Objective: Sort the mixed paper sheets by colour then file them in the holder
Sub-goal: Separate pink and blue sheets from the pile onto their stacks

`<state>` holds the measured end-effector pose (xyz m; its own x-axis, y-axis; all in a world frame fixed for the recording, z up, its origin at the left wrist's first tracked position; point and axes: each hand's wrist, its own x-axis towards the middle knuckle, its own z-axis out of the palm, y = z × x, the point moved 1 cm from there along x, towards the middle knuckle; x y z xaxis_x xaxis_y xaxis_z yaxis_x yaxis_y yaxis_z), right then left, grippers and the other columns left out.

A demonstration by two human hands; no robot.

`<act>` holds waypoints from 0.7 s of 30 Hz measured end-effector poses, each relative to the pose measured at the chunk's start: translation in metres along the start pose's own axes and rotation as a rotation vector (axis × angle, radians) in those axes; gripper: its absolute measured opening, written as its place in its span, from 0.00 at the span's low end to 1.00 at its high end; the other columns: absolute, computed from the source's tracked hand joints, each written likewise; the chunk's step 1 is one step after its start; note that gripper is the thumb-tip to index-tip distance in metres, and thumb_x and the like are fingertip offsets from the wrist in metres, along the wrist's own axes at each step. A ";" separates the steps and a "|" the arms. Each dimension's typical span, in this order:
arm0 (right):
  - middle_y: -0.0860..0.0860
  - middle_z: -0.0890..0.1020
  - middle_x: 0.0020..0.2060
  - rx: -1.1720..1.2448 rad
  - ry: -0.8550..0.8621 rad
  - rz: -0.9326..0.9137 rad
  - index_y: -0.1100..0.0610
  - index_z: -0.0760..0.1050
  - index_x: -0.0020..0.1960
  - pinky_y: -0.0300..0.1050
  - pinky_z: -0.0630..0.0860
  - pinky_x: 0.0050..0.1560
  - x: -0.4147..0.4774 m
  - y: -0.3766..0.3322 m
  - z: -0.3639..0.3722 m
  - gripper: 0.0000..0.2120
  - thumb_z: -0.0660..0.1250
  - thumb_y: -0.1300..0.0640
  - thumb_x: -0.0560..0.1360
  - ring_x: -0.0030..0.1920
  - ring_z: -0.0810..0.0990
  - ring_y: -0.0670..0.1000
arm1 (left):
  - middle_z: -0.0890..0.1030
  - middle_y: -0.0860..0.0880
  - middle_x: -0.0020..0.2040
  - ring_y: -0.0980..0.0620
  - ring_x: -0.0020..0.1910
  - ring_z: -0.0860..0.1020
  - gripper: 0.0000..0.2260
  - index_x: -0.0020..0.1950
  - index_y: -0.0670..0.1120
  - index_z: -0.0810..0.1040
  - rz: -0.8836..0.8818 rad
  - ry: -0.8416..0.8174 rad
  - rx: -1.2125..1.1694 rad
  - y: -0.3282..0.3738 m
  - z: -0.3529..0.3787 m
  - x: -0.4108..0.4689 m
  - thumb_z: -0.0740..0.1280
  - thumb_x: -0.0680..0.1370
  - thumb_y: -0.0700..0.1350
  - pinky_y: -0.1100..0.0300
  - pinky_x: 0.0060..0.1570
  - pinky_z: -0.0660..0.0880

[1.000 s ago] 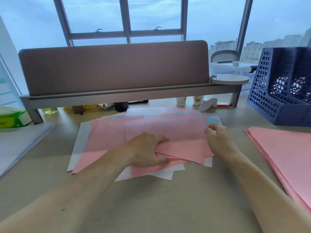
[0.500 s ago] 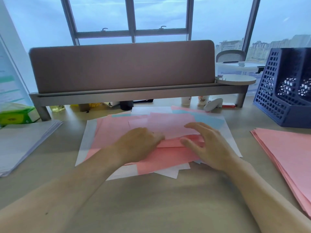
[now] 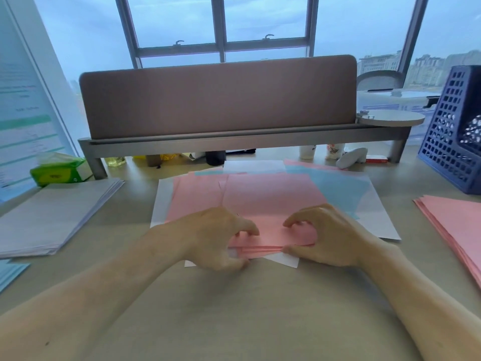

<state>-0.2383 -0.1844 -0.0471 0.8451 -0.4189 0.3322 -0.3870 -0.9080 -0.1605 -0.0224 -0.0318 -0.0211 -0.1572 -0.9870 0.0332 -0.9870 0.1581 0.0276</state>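
1. The left hand [image 3: 218, 238] is narrowly open, fingers curled. Its fingertips [image 3: 250, 231] press on top of the pink sheets [image 3: 270, 204] and its thumb is tucked at their near edge, so it pinches them.
2. The right hand [image 3: 328, 235] mirrors it. Its fingers arch down onto the same sheets and its thumb is against their near edge, also pinching.
3. The two hands are close together, with only a short gap between them.
4. The pink sheets lie flat on top of the mixed pile [image 3: 166, 199] in the middle of the desk [image 3: 234, 308]. Their near edge is slightly raised at the hands, showing several layers. Their long axis looks to run away from the person, toward the divider [image 3: 218, 100].
5. In the pile, a blue sheet [image 3: 338, 188] shows at the far right of the pink sheets, with white sheets [image 3: 377, 217] beneath.
6. A separate pink stack [image 3: 455, 222] lies flat at the right edge, well apart from the pile.
7. A white stack [image 3: 52, 214] lies at the left, and blue sheets [image 3: 10, 272] are at the near left corner.
8. The navy holder [image 3: 453, 152] stands upright at far right, beyond the pink stack. It is cut off by the frame, and I cannot tell what is inside it.
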 end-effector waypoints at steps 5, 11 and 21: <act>0.35 0.82 0.53 -0.017 0.012 -0.017 0.42 0.81 0.58 0.36 0.72 0.57 0.002 0.001 0.001 0.26 0.64 0.27 0.69 0.54 0.78 0.39 | 0.80 0.54 0.50 0.51 0.47 0.76 0.22 0.67 0.56 0.74 0.017 0.008 0.118 0.005 -0.002 0.004 0.66 0.73 0.58 0.54 0.51 0.76; 0.37 0.83 0.47 0.021 0.037 -0.028 0.45 0.82 0.53 0.41 0.77 0.52 0.006 0.002 0.002 0.23 0.58 0.30 0.75 0.47 0.80 0.40 | 0.80 0.53 0.45 0.52 0.42 0.76 0.19 0.64 0.54 0.74 0.087 0.056 0.164 0.007 -0.004 -0.002 0.65 0.75 0.60 0.55 0.44 0.75; 0.38 0.84 0.47 0.062 0.023 -0.037 0.46 0.83 0.52 0.43 0.79 0.50 0.007 0.003 0.003 0.25 0.53 0.32 0.78 0.46 0.81 0.43 | 0.80 0.53 0.45 0.52 0.41 0.75 0.19 0.64 0.54 0.74 0.065 0.095 0.128 0.002 0.001 -0.004 0.65 0.76 0.60 0.53 0.44 0.76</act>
<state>-0.2321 -0.1905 -0.0480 0.8496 -0.3856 0.3598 -0.3313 -0.9210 -0.2048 -0.0237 -0.0278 -0.0224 -0.2232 -0.9667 0.1249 -0.9719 0.2108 -0.1050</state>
